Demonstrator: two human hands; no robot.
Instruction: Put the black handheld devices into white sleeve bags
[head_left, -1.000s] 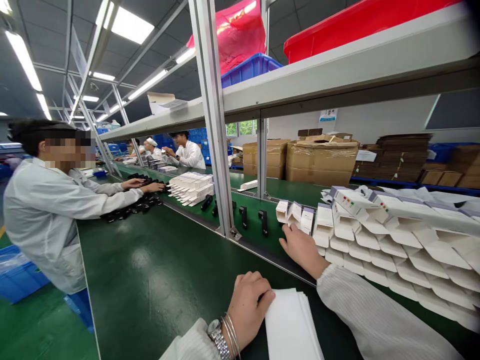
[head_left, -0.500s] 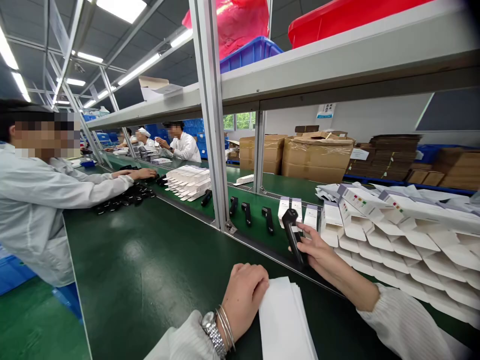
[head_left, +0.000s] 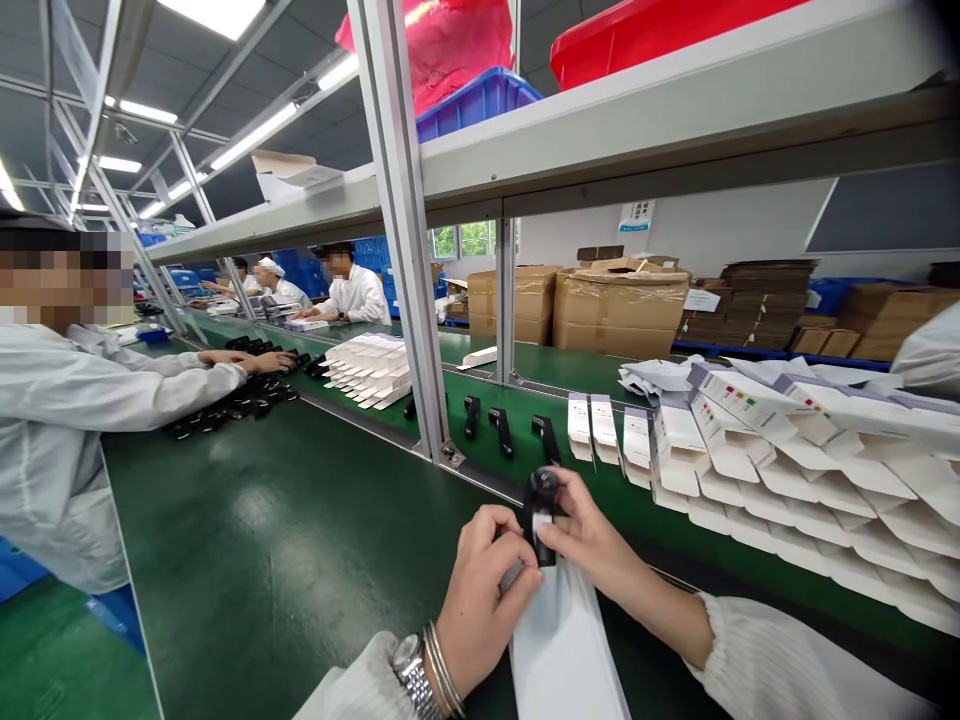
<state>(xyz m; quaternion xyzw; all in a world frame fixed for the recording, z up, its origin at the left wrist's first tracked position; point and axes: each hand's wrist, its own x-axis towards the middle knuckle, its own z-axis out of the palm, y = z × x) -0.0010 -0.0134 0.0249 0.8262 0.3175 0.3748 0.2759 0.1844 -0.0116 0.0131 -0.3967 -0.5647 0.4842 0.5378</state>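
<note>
In front of me my right hand (head_left: 581, 525) grips a black handheld device (head_left: 541, 505) with a rounded head and a small pale label. It is held nearly upright above the top end of a stack of flat white bags (head_left: 564, 640). My left hand (head_left: 487, 590), with a watch and bangles on its wrist, is closed at the upper left edge of the top bag; its fingertips partly hide the edge. Similar black devices (head_left: 501, 432) lie in a spaced row on the green strip beyond, close to small upright white boxes (head_left: 604, 430).
Many open white cartons (head_left: 780, 480) are stacked at the right. A metal post (head_left: 401, 230) rises from the bench (head_left: 300, 540) under a long shelf (head_left: 637, 110). At the left a co-worker (head_left: 52, 400) handles black devices; more cartons (head_left: 367, 365) stand farther along.
My right hand has brought the black device left and toward me, from the strip to the bag stack. My left hand's fingers have come up to the bag's edge. The view has turned slightly right.
</note>
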